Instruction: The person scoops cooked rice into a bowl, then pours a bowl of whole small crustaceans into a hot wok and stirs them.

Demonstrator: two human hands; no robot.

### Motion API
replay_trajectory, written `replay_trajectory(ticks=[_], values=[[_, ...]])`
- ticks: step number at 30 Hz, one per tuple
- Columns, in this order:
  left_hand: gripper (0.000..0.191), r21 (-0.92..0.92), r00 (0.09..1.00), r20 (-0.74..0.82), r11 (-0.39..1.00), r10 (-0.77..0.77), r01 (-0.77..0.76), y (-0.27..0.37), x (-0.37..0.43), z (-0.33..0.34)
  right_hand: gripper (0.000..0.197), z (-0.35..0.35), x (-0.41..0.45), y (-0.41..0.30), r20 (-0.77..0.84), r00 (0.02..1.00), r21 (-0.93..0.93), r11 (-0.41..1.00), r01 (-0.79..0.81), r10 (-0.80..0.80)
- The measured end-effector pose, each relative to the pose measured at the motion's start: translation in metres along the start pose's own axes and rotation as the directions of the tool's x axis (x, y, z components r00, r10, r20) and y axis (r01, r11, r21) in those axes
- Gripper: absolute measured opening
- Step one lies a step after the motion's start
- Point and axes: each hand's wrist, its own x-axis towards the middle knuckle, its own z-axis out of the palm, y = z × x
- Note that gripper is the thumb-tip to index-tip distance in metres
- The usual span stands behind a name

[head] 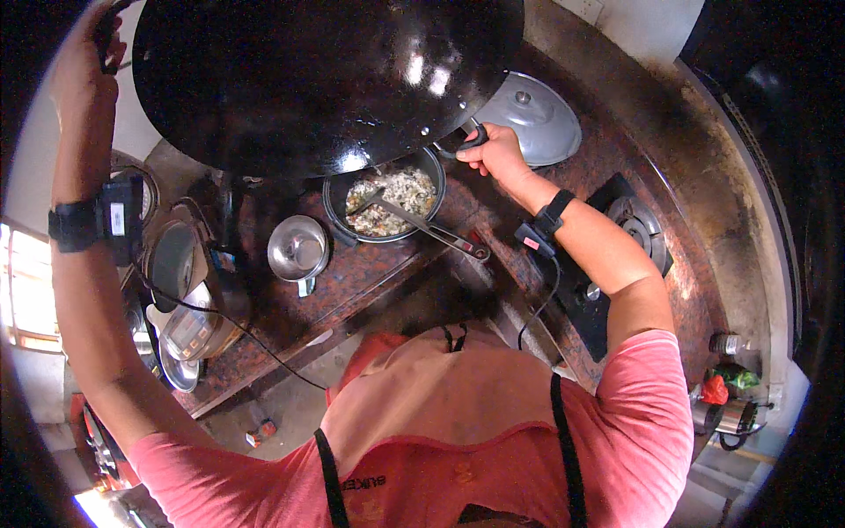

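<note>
A large black wok (297, 79) is held up high by both hands, its dark round underside filling the top of the view. At the upper left, my left hand (89, 63) grips a dark handle, partly in shadow. My right hand (500, 156) closes around the black loop handle (476, 138) on the wok's opposite side. Beneath the wok's lower edge sits a dark round pot (328, 210) on the counter, holding rice mixed with small coloured bits (396, 198). A metal spatula (429, 228) rests in it, its handle over the rim. The wok's inside is hidden.
A steel bowl (298, 247) stands left of the pot on the red-brown stone counter (290, 317). A domed metal lid (538, 119) lies behind my right hand. A gas burner (637, 228) is at the right, beneath my forearm; a rice cooker (191, 330) is at the left.
</note>
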Motion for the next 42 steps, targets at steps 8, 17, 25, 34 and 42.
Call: replay_trajectory(ticks=[8,17,25,34,42], values=[[0.022,-0.068,0.933,0.014,0.931,0.36,-0.358,-0.016,0.023,-0.089,0.021,0.005,-0.021,-0.035,-0.08,0.987,-0.117,0.984,0.132,-0.142],[0.02,-0.21,0.847,0.11,0.845,0.521,-0.492,0.004,-0.024,-0.128,0.021,0.001,-0.041,-0.06,-0.171,0.934,-0.249,0.931,0.268,-0.315],[0.026,0.003,0.876,-0.104,0.881,0.47,-0.473,-0.01,-0.051,-0.128,0.034,-0.011,-0.048,-0.054,-0.206,0.87,-0.464,0.827,0.316,-0.448],[0.042,0.398,0.847,0.072,0.764,0.527,-0.508,-0.048,-0.057,-0.144,0.037,-0.018,-0.055,-0.046,-0.196,0.814,-0.453,0.787,0.419,-0.547],[0.038,0.126,0.924,-0.003,0.917,0.383,-0.379,-0.084,-0.043,-0.168,0.025,-0.014,-0.064,-0.051,-0.188,0.829,-0.438,0.801,0.409,-0.527]])
